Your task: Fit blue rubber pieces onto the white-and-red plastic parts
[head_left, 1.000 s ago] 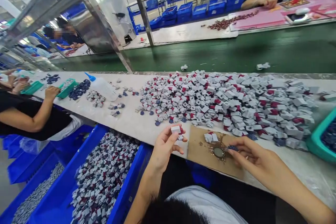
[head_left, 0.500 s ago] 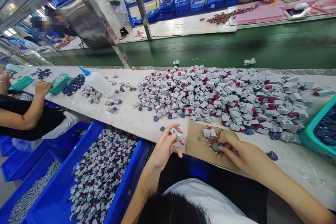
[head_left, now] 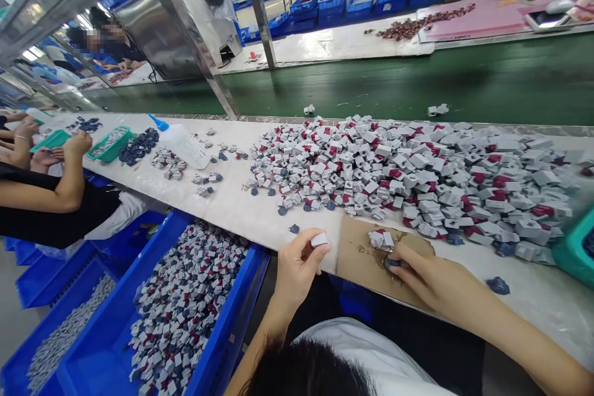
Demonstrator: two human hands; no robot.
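Left hand (head_left: 299,269) pinching a small white block (head_left: 319,239), right hand (head_left: 431,278) gripping a dark blue piece (head_left: 392,263) down against the smeared cardboard sheet (head_left: 359,257)!

Small piece (head_left: 392,263) under R hand (head_left: 429,278) mostly hidden, type unclear

You can't make out any words, brands or numbers in this view. The white label on the plastic squeeze bottle (head_left: 185,147), on the bench left of the big pile, carries lines of print, but they're too small to read.
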